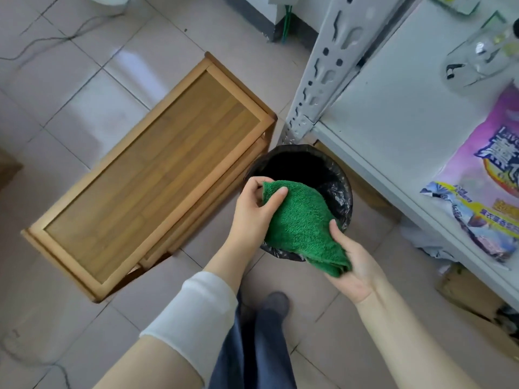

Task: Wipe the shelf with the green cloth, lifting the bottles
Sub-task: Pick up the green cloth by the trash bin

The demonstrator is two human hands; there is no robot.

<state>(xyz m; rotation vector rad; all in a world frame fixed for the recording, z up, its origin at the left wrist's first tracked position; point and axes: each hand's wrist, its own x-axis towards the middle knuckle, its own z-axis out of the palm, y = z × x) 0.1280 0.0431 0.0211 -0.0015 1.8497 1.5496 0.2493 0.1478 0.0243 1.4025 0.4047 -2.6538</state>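
Green looped pile covers the cloth [297, 223], which hangs folded in thick layers above the black-lined bin [345, 192], its long axis running from the bin's left rim to just past its near rim. At the left-rim end, the left hand [257, 204] pinches it between thumb and curled fingers; at the near end, the right hand [358, 266] cradles it palm-up, thumb clamped on top. To the bin's right lies the shelf [393, 113], nearer the right hand, with a clear bottle [483, 57] far beyond the bin.
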